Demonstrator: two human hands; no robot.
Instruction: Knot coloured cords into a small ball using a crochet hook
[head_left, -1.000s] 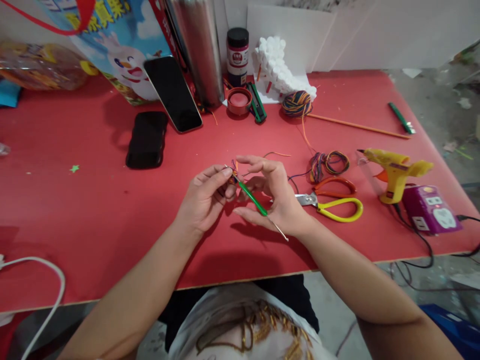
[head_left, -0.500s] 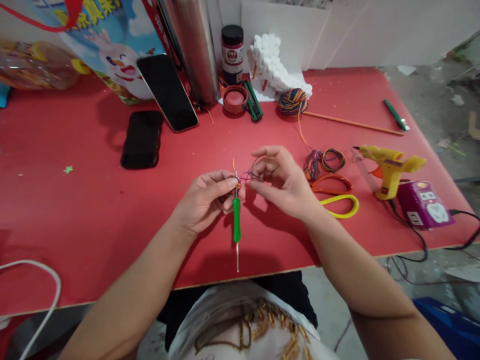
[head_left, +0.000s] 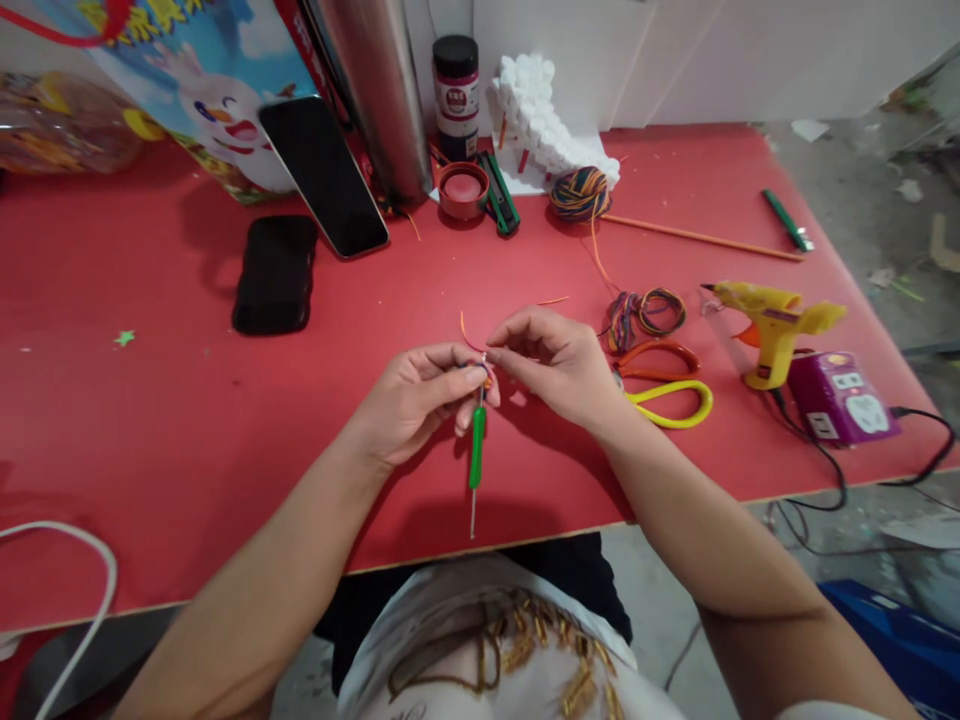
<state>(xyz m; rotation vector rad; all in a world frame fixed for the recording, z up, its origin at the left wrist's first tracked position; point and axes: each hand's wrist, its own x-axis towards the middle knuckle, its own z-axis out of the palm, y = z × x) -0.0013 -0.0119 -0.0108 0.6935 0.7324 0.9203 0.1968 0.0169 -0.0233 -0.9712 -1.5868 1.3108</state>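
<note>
A double-ended crochet hook (head_left: pixel 477 450) with a green handle points toward me from my left hand (head_left: pixel 420 405). That hand's thumb and fingers pinch the hook's upper shaft together with a small bit of multicoloured crochet work (head_left: pixel 487 381), mostly hidden. At the hook's upper tip, my right hand (head_left: pixel 559 360) is closed in a pinch on thin yarn. A loose orange yarn end (head_left: pixel 463 325) curves up beside the fingertips. Right of my right hand lie a loose yarn bundle (head_left: pixel 622 318) and scissors (head_left: pixel 675 403) with one orange and one yellow handle loop.
Behind are a yarn ball (head_left: pixel 580 194), a wooden stick (head_left: pixel 705 236), a green cutter (head_left: pixel 499 195), a jar (head_left: pixel 456 98) and a steel flask (head_left: pixel 382 100). Two phones lean or lie left. A yellow glue gun (head_left: pixel 776 325) and purple power box (head_left: pixel 844 398) stand right.
My right hand has moved left and closed its fingers at the hook's tip. The orange yarn end now bends more. My left hand keeps its hold on the crochet hook.
</note>
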